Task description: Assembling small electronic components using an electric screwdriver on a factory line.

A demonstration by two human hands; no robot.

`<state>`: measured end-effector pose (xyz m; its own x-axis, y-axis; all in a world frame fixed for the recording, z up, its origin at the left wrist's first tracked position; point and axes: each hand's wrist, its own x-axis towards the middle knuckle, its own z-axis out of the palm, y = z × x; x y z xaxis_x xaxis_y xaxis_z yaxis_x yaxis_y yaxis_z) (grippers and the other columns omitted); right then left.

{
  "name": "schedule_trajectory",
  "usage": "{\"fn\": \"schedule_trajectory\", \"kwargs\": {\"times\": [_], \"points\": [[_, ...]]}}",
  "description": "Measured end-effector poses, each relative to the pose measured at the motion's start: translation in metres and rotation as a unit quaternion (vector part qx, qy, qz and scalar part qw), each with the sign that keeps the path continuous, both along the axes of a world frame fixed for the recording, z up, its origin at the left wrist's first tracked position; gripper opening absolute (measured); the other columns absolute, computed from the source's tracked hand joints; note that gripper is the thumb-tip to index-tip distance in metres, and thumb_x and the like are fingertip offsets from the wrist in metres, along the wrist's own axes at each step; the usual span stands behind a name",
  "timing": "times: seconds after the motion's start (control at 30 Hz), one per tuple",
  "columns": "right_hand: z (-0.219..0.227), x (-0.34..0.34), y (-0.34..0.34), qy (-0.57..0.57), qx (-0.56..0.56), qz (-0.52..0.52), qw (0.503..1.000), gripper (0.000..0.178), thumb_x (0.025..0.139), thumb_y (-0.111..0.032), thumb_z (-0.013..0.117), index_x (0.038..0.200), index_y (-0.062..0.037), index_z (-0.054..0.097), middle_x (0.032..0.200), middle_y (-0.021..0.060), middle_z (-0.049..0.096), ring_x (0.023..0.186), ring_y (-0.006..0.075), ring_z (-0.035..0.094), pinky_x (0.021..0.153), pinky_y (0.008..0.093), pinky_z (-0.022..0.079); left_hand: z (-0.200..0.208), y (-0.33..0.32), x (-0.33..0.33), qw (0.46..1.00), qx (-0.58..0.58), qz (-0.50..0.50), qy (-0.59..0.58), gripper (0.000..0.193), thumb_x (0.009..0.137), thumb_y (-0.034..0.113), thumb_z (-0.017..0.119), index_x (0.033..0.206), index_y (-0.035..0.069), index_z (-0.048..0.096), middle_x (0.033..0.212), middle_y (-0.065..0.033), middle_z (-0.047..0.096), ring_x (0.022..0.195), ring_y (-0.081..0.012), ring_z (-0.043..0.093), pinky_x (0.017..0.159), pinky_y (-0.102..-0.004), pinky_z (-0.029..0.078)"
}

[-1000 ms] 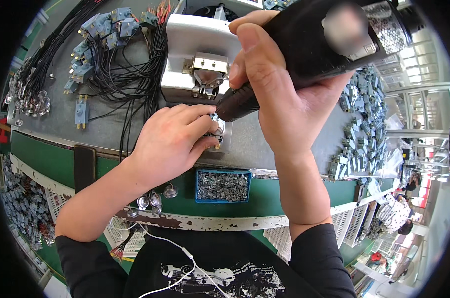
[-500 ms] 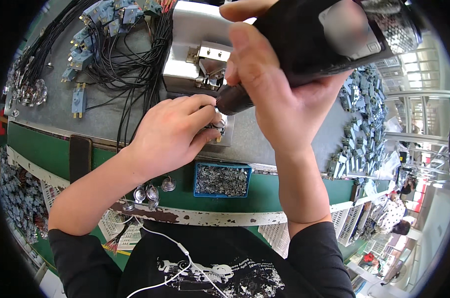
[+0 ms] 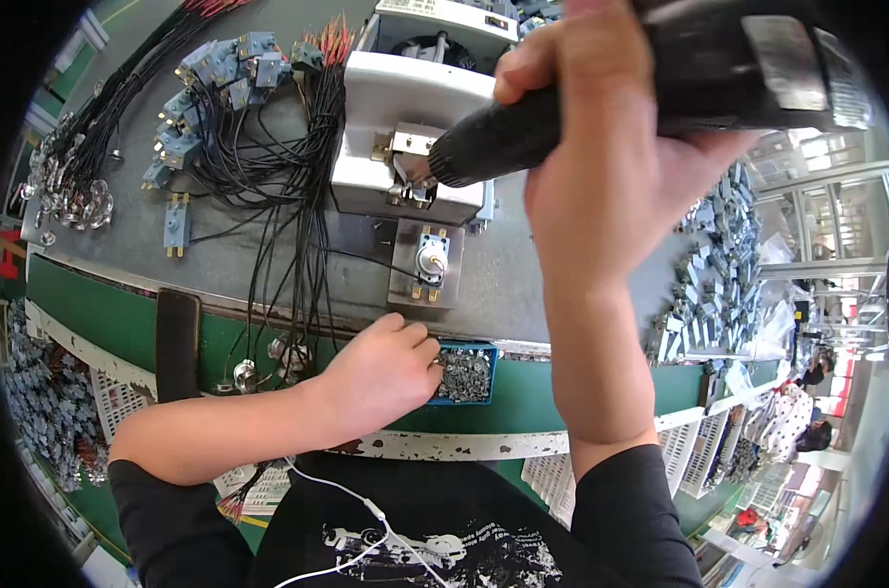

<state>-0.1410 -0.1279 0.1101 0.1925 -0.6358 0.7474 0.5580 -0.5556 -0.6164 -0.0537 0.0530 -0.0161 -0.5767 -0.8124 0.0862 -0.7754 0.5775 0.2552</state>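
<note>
My right hand (image 3: 601, 186) grips a black power screwdriver (image 3: 508, 132), raised above the bench. Its ribbed nose overlaps the metal bracket on the front of a white machine (image 3: 415, 83); I cannot tell whether they touch. Near the bench's front edge, a small grey switch-like part (image 3: 431, 259) with brass terminals and a round white centre sits on a metal block (image 3: 402, 286). A black wire runs to it. My left hand (image 3: 381, 377) is closed at the left side of a blue tray (image 3: 494, 374) of small metal pieces (image 3: 469, 376). Its fingertips are hidden.
A bundle of black wires (image 3: 312, 186) with grey switches (image 3: 234, 64) lies left of the machine. Many grey parts (image 3: 709, 274) are heaped at the right. Clear round pieces (image 3: 92, 204) lie at the far left. A dark strap (image 3: 177, 343) hangs over the bench edge.
My left hand has left the grey switch-like part and moved down to the blue tray. The power screwdriver has lifted away from that part, up toward the machine, still in my right hand.
</note>
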Motion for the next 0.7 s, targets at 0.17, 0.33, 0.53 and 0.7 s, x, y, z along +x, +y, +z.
{"fn": "schedule_trajectory", "kwargs": {"times": [0.17,0.33,0.53,0.7], "points": [[-0.013,0.032,-0.003,-0.032,-0.059,0.032,0.997,0.027,0.095,-0.006,0.068,0.116,0.0093,0.064,0.082,0.0133,0.068,0.063,0.0162,0.063,0.058,0.0315,0.053,-0.005,0.005,-0.004,1.000,-0.005,0.002,-0.014,0.009,0.074,0.017,0.068,0.077,0.009,0.069,0.080,-0.0028,0.063,0.086,-0.0202,0.062,0.077,-0.0330,0.046],[-0.022,0.047,0.003,-0.058,-0.113,0.065,0.990,0.028,0.093,-0.004,0.070,0.117,0.0075,0.063,0.084,0.0120,0.068,0.066,0.0152,0.064,0.059,0.0305,0.054,-0.002,0.008,-0.006,0.999,-0.003,-0.012,-0.050,0.009,0.074,0.016,0.066,0.079,0.009,0.063,0.081,-0.0027,0.061,0.084,-0.0186,0.061,0.074,-0.0322,0.045],[-0.025,0.040,-0.020,-0.080,-0.179,0.090,0.976,0.030,0.090,0.000,0.072,0.118,0.0055,0.062,0.086,0.0104,0.069,0.070,0.0140,0.065,0.061,0.0293,0.054,-0.005,0.004,-0.006,0.997,0.038,-0.008,0.063,0.014,0.077,0.014,0.065,0.089,0.007,0.062,0.082,-0.0055,0.062,0.079,-0.0221,0.064,0.071,-0.0354,0.049],[-0.028,0.022,-0.017,-0.106,-0.228,0.112,0.962,0.034,0.088,0.003,0.074,0.119,0.0038,0.060,0.088,0.0090,0.070,0.073,0.0130,0.066,0.063,0.0284,0.055,-0.002,0.004,0.000,0.984,0.068,-0.004,0.166,0.018,0.079,0.012,0.066,0.095,0.005,0.064,0.085,-0.0071,0.064,0.082,-0.0250,0.067,0.073,-0.0369,0.053]]}}
